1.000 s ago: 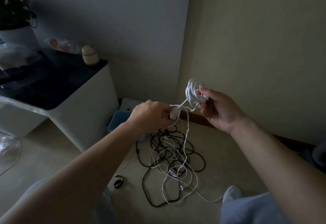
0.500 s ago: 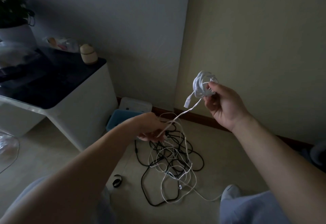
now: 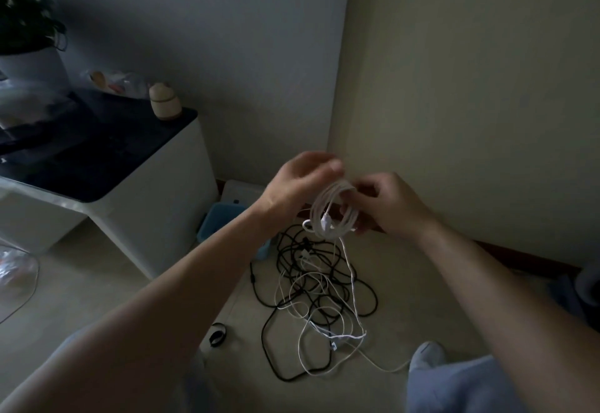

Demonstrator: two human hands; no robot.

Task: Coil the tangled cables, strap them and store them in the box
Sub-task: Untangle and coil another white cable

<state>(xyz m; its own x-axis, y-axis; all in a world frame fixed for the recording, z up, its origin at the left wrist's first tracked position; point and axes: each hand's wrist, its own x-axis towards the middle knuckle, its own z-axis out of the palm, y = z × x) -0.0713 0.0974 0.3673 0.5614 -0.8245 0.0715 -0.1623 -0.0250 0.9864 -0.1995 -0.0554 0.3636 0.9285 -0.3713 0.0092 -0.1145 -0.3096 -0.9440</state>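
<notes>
At frame centre the right hand (image 3: 391,206) grips a coiled white cable (image 3: 334,214), whose loose tail drops to the tangle of black and white cables (image 3: 311,286) on the floor. The left hand (image 3: 300,182) sits at the coil's top (too blurred to tell its grasp). A blue box (image 3: 220,222) stands just left of the tangle.

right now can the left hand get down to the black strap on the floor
Probably yes. The black strap lies on bare floor left of the cable tangle, nothing over it. The left hand is up at the white coil, which the right hand grips, so it seems spare.
</notes>
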